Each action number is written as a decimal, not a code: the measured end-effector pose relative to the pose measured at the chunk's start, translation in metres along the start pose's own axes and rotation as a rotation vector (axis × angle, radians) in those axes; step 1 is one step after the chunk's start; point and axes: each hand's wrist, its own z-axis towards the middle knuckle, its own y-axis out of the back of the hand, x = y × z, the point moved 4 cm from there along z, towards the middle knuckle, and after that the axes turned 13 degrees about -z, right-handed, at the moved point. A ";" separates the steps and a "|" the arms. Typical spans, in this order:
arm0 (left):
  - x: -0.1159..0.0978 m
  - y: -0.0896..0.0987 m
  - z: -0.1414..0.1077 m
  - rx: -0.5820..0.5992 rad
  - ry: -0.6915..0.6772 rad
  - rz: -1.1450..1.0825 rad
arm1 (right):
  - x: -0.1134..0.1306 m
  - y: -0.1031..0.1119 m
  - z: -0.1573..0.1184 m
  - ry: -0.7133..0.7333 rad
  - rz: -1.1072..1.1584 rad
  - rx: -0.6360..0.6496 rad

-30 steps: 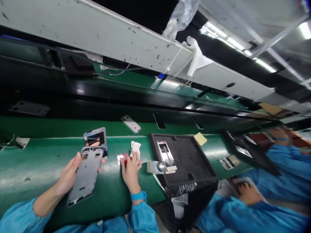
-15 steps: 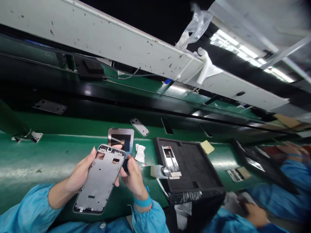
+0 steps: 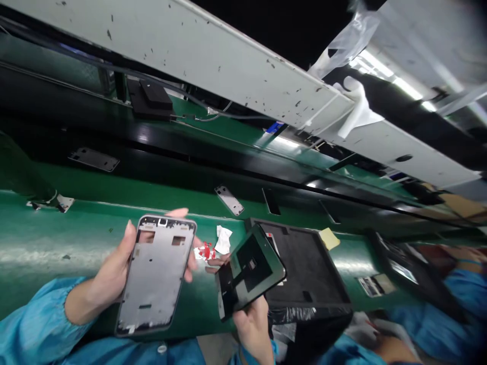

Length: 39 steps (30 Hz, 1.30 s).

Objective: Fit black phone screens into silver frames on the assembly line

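Note:
My left hand is wrapped round a grey phone frame, its thumb on the left edge and fingertips showing past the right edge. The frame has small cut-outs near its top. My right hand grips a dark phone screen by its lower edge, and the screen is tilted to the right. It partly covers a black foam tray. Between the two parts, red and white scraps lie on the green bench, beside a crumpled white tissue.
Behind the bench, a dark conveyor carries phone frames and a dark panel. A yellow note sits at the tray's corner. A co-worker's blue sleeve is at the right. A metal bracket stands at left.
My right hand has moved right with the screen, away from the frame, and tilted it. The red and white scraps now show. The bottle by the tray is out of sight.

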 end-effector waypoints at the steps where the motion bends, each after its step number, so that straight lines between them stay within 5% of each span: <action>1: -0.001 0.004 0.005 -0.010 -0.054 0.051 | 0.006 0.003 0.006 0.058 0.013 0.029; 5: -0.010 0.019 0.026 -0.110 -0.247 0.217 | 0.029 0.006 0.036 0.219 0.040 0.194; 13: -0.030 0.014 0.031 -0.104 -0.393 0.221 | 0.035 0.004 0.042 0.232 0.069 0.329; 21: -0.030 0.009 0.029 -0.074 -0.393 0.246 | 0.040 0.001 0.048 0.262 0.030 0.345; 29: -0.033 0.014 0.037 0.099 -0.361 0.608 | 0.042 -0.036 0.055 0.084 0.303 0.231; 39: -0.041 0.015 0.043 0.007 -0.456 0.809 | 0.040 -0.080 0.053 0.009 0.450 0.151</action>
